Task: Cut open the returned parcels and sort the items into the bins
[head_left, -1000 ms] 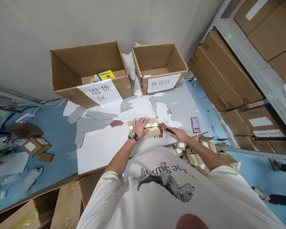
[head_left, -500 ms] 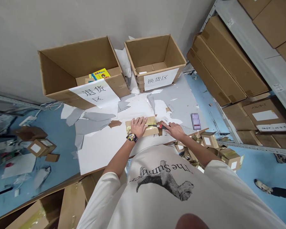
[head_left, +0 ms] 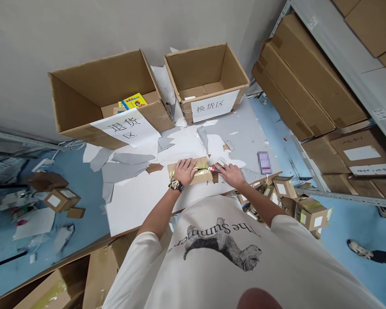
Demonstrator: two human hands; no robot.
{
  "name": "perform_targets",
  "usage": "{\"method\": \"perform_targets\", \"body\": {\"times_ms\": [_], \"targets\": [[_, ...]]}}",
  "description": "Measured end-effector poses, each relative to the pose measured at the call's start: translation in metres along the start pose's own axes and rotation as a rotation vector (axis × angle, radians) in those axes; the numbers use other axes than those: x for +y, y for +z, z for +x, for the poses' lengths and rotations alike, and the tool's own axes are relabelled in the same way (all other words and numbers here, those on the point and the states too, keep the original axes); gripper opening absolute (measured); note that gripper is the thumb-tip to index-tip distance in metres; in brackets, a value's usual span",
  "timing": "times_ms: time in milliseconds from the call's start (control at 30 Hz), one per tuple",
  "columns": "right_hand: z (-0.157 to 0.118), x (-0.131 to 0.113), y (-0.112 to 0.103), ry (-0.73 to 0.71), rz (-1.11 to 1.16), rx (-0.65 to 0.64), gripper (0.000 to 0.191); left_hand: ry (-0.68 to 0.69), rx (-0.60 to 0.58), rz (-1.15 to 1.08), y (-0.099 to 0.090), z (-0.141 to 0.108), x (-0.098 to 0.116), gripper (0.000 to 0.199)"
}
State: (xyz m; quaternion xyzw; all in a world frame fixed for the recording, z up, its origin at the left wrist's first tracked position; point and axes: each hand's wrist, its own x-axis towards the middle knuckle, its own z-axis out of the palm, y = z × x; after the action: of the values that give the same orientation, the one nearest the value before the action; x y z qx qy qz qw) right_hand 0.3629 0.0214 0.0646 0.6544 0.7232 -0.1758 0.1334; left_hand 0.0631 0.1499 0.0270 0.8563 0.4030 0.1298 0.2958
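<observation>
A small flat cardboard package [head_left: 201, 177] with shiny yellowish tape lies on the white-covered table [head_left: 128, 214] in front of my body. My left hand [head_left: 185, 171], with a watch on its wrist, presses on the package's left part, its fingers spread slightly across the top. From the right, my right hand [head_left: 230, 175] grips a red and black cutter [head_left: 214, 168], whose tip meets the tape near the package's right end. The blade itself is too small to make out clearly.
Two open cartons with paper signs, a left one [head_left: 165, 120] holding a yellow book [head_left: 135, 101] and a right one [head_left: 188, 112], stand at the back. A phone [head_left: 264, 162] lies right. Boxes fill the shelf [head_left: 341, 189]; a person's shoe [head_left: 359, 249] shows.
The cutter and my right hand have shifted slightly left along the package. My left hand still rests on it. The whole view has moved a little.
</observation>
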Motion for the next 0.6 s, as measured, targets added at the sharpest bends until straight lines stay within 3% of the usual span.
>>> {"method": "perform_targets", "body": {"times_ms": [167, 267, 367, 467, 600], "targets": [[-0.004, 0.030, -0.001, 0.059, 0.042, 0.072, 0.066, 0.023, 0.024, 0.084, -0.001, 0.001, 0.001, 0.060], [0.001, 0.035, 0.002, 0.088, 0.135, 0.155, 0.063, 0.047, 0.043, 0.126, -0.001, -0.002, 0.002, 0.058], [0.005, 0.034, 0.010, 0.223, 0.377, 0.273, 0.060, 0.094, 0.039, 0.128, 0.000, -0.013, 0.005, 0.052], [0.001, 0.032, 0.019, 0.257, 0.685, 0.359, 0.060, 0.147, -0.016, 0.105, 0.006, -0.025, 0.011, 0.049], [-0.014, 0.025, 0.024, 0.220, 0.935, 0.279, 0.060, 0.132, -0.079, 0.109, 0.013, -0.022, 0.019, 0.069]]}}
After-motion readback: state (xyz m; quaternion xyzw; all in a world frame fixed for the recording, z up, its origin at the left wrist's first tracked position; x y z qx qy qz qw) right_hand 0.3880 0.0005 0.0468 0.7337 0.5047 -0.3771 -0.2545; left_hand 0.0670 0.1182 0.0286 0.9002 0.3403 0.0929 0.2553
